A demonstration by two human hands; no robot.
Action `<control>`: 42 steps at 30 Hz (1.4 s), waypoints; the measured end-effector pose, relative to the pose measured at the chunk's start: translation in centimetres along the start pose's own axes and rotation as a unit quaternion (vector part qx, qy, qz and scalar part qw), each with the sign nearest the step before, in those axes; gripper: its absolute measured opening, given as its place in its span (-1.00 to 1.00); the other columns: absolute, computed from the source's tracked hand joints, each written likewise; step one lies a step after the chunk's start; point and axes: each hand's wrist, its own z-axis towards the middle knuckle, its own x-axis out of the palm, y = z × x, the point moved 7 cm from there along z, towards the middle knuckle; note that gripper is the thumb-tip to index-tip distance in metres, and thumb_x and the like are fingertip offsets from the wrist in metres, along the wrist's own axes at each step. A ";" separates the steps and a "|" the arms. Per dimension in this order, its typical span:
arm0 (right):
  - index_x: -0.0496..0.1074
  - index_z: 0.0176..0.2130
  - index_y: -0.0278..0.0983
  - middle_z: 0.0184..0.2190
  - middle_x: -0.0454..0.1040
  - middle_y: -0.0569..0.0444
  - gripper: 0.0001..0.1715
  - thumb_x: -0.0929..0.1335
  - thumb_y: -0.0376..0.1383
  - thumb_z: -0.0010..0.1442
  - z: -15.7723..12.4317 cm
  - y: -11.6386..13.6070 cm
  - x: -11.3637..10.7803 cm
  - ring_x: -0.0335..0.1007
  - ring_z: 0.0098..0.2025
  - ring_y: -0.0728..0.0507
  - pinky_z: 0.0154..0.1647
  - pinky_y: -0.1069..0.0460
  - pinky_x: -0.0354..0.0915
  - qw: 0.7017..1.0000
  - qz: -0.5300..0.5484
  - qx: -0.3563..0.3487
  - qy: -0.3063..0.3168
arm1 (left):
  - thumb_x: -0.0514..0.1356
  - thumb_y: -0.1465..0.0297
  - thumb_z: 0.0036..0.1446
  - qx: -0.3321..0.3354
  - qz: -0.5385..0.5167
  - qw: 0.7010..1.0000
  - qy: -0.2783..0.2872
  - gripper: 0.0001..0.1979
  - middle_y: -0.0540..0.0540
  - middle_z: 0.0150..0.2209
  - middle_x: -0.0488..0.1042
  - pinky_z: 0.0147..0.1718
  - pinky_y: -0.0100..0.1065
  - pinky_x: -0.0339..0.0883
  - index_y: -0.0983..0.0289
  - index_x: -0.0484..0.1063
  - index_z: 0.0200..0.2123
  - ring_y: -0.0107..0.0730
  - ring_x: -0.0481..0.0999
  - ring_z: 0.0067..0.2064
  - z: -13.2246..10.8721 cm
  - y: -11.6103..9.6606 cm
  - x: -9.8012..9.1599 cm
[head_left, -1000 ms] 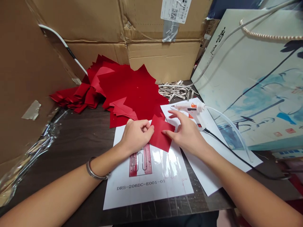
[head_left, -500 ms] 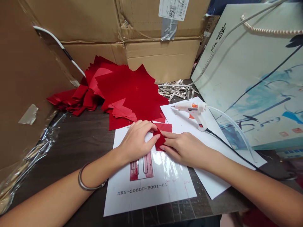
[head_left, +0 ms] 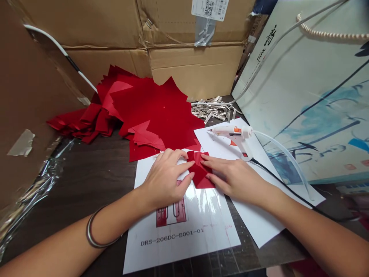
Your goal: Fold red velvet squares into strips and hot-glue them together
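Note:
A small piece of red fabric (head_left: pixel 205 180) lies partly folded over the upper part of a glossy printed sheet (head_left: pixel 161 258), its paler, smoother side showing near the top. My left hand (head_left: pixel 165 175) grips its left edge with thumb and fingers curled in. From the other side, my right hand (head_left: pixel 240 177) has its fingers on the right edge, pressing and holding the cloth. The fingertips of both hands are only a short way apart. Just behind them lies a large pile of red fabric pieces (head_left: pixel 164 109) with jagged edges.
A white hot glue gun (head_left: pixel 234 132) rests on a plain white sheet (head_left: pixel 256 221) at right, its cable trailing right. Metal clips (head_left: pixel 213 110) are heaped behind. Cardboard (head_left: pixel 196 71) walls the back and left; a painted paper bag (head_left: pixel 300 88) leans at right.
The red fabric piece has been spread wider between my hands, and its paler side now shows near the top. My right hand has shifted slightly right.

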 end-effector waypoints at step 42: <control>0.45 0.08 -0.30 0.10 0.46 0.06 -0.60 0.24 -0.27 0.33 -0.2 1.0 -0.9 0.50 0.01 -0.18 0.05 -0.11 0.42 0.998 -0.012 -0.058 0.003 | 0.10 0.15 0.23 0.002 0.024 0.992 0.127 -0.36 0.17 0.33 0.14 0.30 0.20 -0.18 0.31 0.11 0.29 0.02 -0.06 0.39 -0.3 0.0 1.7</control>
